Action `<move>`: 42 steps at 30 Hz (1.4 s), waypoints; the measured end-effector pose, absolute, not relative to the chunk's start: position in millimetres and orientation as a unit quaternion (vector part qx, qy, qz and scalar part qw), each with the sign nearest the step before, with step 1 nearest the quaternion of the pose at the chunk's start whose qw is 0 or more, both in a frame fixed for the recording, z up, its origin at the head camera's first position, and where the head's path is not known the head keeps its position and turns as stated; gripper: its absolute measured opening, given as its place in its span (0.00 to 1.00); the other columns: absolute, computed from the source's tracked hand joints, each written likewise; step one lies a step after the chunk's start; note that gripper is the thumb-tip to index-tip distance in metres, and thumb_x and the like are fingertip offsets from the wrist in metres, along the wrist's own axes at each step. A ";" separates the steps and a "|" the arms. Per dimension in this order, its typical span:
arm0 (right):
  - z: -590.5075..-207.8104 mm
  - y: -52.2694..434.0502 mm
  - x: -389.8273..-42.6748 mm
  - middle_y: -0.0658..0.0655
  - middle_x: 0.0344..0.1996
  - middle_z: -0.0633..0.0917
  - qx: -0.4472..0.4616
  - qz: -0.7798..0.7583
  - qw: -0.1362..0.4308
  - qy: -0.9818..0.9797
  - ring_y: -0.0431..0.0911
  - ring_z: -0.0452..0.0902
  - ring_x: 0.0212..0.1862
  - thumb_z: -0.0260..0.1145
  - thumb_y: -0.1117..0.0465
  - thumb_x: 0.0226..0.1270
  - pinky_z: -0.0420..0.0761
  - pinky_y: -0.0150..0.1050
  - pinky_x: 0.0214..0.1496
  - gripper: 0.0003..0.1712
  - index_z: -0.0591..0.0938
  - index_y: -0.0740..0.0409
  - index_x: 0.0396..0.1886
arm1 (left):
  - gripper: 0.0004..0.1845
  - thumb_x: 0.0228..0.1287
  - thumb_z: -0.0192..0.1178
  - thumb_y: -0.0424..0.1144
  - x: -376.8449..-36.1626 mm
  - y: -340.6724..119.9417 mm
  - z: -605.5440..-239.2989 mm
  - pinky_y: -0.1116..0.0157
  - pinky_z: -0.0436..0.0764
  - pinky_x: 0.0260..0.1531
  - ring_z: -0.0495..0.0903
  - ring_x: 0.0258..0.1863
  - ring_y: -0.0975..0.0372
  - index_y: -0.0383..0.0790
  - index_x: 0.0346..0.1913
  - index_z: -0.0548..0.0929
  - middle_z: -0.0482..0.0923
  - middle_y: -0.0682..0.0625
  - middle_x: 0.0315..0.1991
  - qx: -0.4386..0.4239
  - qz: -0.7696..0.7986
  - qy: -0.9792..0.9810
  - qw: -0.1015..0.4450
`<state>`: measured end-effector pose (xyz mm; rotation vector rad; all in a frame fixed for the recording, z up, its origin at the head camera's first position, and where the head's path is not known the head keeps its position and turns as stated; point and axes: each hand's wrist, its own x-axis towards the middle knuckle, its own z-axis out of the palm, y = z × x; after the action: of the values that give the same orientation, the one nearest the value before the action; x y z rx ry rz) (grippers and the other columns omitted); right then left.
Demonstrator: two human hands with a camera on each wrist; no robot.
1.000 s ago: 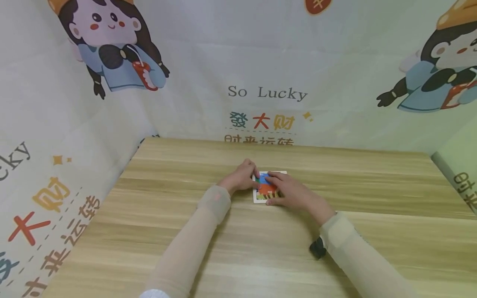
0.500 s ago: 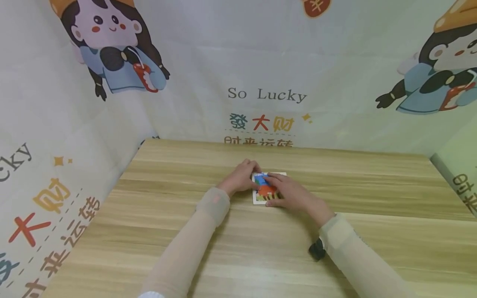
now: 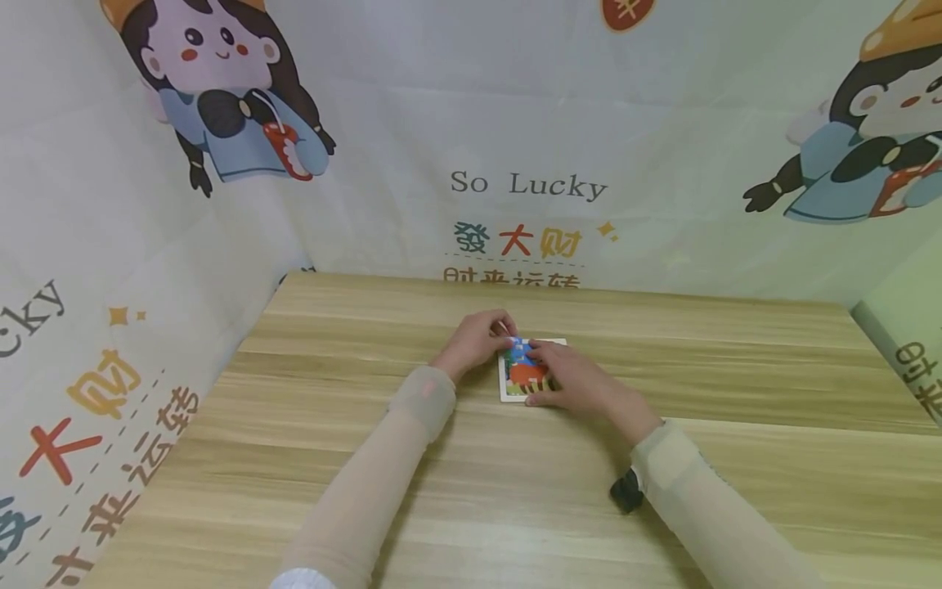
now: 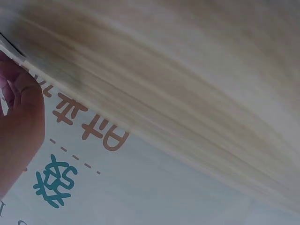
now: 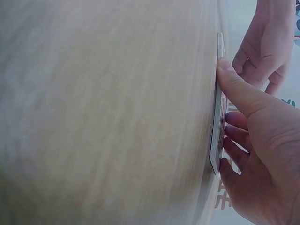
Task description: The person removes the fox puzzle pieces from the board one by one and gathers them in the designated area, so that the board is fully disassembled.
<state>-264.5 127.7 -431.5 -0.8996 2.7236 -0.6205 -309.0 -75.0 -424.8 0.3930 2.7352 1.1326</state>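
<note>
A small picture board (image 3: 524, 379) with a white frame and a blue, orange and green picture lies flat on the wooden table (image 3: 662, 360). My left hand (image 3: 495, 335) is at its far left corner, its curled fingertips pinching a small blue-and-white piece just above the board. My right hand (image 3: 562, 376) rests on the board's right half, fingers laid over the picture and thumb against the near edge. The right wrist view shows the board edge-on (image 5: 216, 126), the right thumb (image 5: 239, 89) on it and the left hand (image 5: 262, 47) beyond. The left hand (image 4: 18, 126) fills the left wrist view's left edge.
Printed cloth (image 3: 515, 164) with cartoon figures and lettering walls the table at the back and both sides. A black wrist-worn device (image 3: 625, 493) sits under my right forearm. Bare wood lies on all sides of the board.
My left hand has risen slightly off the board's left edge, its fingertips now drawn together at the far left corner. The right hand and the board have stayed in place.
</note>
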 end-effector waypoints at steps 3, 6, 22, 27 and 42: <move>-431.5 127.6 -263.6 0.66 0.74 0.66 -0.307 -0.211 0.099 0.923 0.61 0.62 0.74 0.71 0.45 0.64 0.63 0.56 0.76 0.46 0.65 0.65 0.72 | 0.03 0.66 0.64 0.34 -310.3 -77.1 -423.2 0.59 0.79 0.52 0.81 0.46 0.56 0.41 0.41 0.85 0.86 0.46 0.42 0.120 0.379 0.916 0.061; -431.2 128.0 -262.8 0.67 0.74 0.65 -0.310 -0.213 0.095 0.922 0.62 0.61 0.74 0.71 0.46 0.64 0.63 0.57 0.76 0.45 0.65 0.66 0.72 | 0.03 0.66 0.64 0.35 -311.0 -80.9 -421.0 0.59 0.79 0.54 0.81 0.46 0.56 0.41 0.40 0.87 0.86 0.47 0.42 0.107 0.381 0.917 0.048; -430.8 128.1 -262.6 0.67 0.75 0.63 -0.302 -0.217 0.105 0.923 0.62 0.60 0.75 0.71 0.46 0.63 0.62 0.57 0.77 0.46 0.65 0.65 0.73 | 0.07 0.71 0.59 0.33 -314.8 -122.7 -415.5 0.70 0.81 0.36 0.81 0.37 0.59 0.38 0.43 0.88 0.85 0.43 0.48 0.045 0.425 0.903 0.042; -431.2 127.7 -262.7 0.67 0.75 0.62 -0.302 -0.213 0.106 0.923 0.62 0.60 0.75 0.72 0.46 0.63 0.62 0.57 0.77 0.47 0.64 0.65 0.73 | 0.08 0.71 0.58 0.31 -316.6 -143.3 -412.5 0.67 0.84 0.38 0.82 0.37 0.58 0.35 0.45 0.87 0.85 0.40 0.49 0.034 0.442 0.895 0.040; -430.3 128.1 -264.3 0.64 0.76 0.62 -0.293 -0.215 0.119 0.924 0.60 0.60 0.75 0.71 0.45 0.63 0.61 0.56 0.77 0.48 0.63 0.64 0.74 | 0.11 0.73 0.55 0.31 -313.7 -206.8 -403.3 0.60 0.85 0.44 0.82 0.41 0.55 0.33 0.49 0.85 0.84 0.38 0.52 0.005 0.433 0.901 0.029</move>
<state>-264.3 128.1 -430.3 -0.8569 2.7021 -0.6291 -313.7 -206.8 -403.3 0.0146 2.7796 1.3357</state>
